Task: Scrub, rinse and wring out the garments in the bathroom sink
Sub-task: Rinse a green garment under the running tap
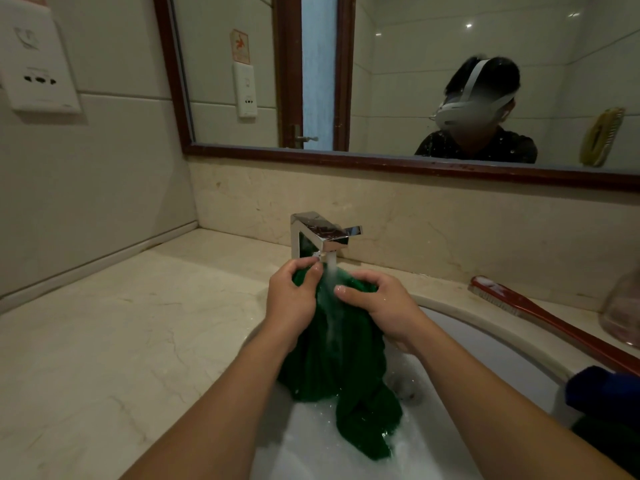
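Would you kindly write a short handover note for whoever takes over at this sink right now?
Left hand and right hand both grip the top of the wet dark green fabric garment under the running chrome tap; its lower part lies in the white sink.
A dark blue garment sits at the sink's right rim, the red-handled brush on the marble counter.
Rinsing is under way; wringing remains.

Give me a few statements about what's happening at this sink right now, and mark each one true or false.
1. Water runs from the faucet onto the green garment. True.
2. Only the left hand holds the garment. False: the right hand grips it too.
3. The red brush lies inside the sink. False: it lies on the counter.
4. A blue garment sits at the sink's right edge. True.
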